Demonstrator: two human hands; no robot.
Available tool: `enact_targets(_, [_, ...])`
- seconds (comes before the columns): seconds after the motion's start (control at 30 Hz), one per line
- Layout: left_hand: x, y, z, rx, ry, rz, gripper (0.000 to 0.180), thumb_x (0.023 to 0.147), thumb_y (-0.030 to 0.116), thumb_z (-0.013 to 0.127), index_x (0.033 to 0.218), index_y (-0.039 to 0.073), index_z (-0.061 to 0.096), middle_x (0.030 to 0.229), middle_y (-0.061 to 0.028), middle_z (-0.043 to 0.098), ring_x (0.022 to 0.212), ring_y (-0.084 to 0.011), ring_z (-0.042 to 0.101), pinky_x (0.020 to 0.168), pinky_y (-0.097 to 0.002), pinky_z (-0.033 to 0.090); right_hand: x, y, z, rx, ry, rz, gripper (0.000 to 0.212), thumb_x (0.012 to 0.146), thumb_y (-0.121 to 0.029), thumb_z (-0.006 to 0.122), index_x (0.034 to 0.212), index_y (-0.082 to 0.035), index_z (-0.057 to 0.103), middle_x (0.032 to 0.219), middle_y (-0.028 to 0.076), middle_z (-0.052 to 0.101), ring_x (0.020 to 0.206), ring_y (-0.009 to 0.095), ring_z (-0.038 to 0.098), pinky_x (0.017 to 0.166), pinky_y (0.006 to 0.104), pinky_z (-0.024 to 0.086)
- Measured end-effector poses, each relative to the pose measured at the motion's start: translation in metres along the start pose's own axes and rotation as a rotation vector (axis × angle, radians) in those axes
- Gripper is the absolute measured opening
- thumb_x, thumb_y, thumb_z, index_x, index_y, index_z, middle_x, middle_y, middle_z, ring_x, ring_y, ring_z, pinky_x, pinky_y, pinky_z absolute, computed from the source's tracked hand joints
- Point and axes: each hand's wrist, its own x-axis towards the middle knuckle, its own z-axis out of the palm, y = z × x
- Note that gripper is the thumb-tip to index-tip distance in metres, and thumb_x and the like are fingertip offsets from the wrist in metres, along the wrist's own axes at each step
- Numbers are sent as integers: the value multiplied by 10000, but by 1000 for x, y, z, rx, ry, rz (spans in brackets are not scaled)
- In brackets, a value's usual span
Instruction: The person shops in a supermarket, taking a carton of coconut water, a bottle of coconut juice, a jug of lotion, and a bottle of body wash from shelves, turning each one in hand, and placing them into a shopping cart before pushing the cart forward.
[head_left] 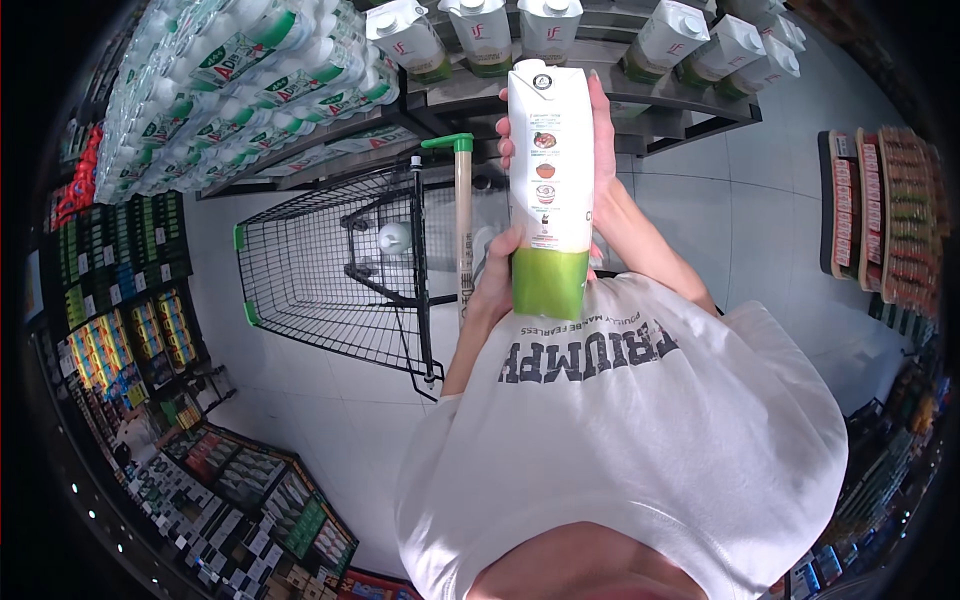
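Both my hands hold a tall white carton (549, 190) with a green lower band, upright in front of my chest. The side toward me carries small food pictures, and a slanted fold tops it. My right hand (602, 140) wraps round the upper part from behind, its fingertips showing at the left edge. Lower down, my left hand (495, 275) grips the left side near the green band. Part of its fingers is hidden behind the carton.
A black wire shopping cart (310, 265) with a beige handle (464, 220) stands at my left, a white round object (395, 238) seen within its outline. Ahead, similar cartons (549, 30) line a dark shelf (690, 125). Shrink-wrapped bottles (250, 90) are stacked at the far left.
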Motion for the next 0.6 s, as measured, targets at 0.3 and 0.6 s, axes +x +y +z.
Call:
enact_targets(0.3, [-11, -10, -29, 387, 449, 141, 717, 974, 486, 593, 1440, -36, 438, 1339, -169, 589, 1218, -249, 602, 1020, -390, 499, 5, -7, 48, -860, 597, -199, 526, 924, -446, 724, 1225, -39, 584, 1013, 42, 685, 862, 127, 686, 769, 319, 591])
enact_targets(0.6, [-8, -12, -11, 167, 295, 155, 893, 930, 698, 470, 1370, -79, 490, 1146, -258, 663, 873, -335, 727, 750, -407, 602, 8, -17, 6, -530, 537, -181, 595, 969, -468, 625, 1323, 8, 591, 1186, 199, 694, 1082, 311, 694, 926, 439, 573])
